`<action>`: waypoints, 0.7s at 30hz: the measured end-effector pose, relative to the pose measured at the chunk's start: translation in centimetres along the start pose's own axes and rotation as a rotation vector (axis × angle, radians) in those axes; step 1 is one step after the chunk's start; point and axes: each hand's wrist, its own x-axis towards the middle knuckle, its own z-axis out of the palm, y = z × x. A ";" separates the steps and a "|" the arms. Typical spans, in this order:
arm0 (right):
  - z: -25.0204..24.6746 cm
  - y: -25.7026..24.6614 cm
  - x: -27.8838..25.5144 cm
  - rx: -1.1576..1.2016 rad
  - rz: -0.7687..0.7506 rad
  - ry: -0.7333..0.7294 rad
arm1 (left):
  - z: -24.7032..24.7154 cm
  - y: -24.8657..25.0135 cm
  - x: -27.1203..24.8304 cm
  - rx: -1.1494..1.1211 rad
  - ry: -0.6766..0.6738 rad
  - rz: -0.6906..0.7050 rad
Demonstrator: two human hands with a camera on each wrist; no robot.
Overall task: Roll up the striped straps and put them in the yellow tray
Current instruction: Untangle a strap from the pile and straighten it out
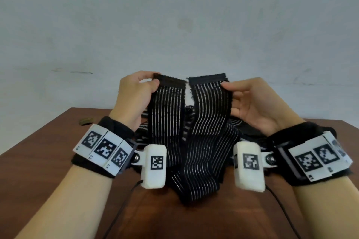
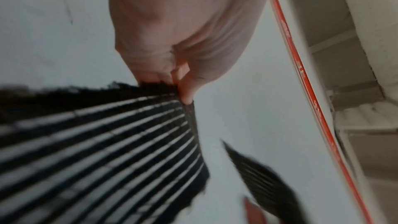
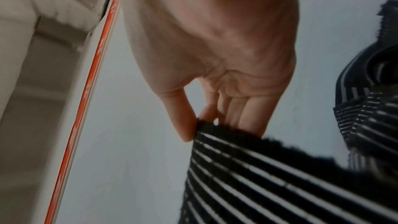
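**Striped straps: two ends up, nothing rolled**

Striped straps, black elastic with white lines: we count two ends raised over the brown wooden table point(image 1: 58, 151). Our left hand point(image 1: 134, 99) pinches one strap end point(image 1: 167, 103), our right hand point(image 1: 258, 106) pinches the other point(image 1: 211, 103). Their tangled tails may snag while rolling. No tray shows.

Behind the left hand's fingers point(image 1: 144, 81) the strap point(image 1: 165, 114) corner is hidden; below them, the straps' lower folds blur together.
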 end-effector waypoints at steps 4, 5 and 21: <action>-3.0 -1.8 -0.1 0.244 -0.149 0.207 | -2.6 -0.1 1.2 -0.020 0.197 0.080; -3.2 -1.8 0.1 0.195 -0.202 0.305 | -2.5 0.1 1.1 -0.018 0.186 0.081; 4.6 2.8 -0.6 -0.815 -0.635 0.191 | 4.1 0.9 -3.2 0.046 -0.063 0.314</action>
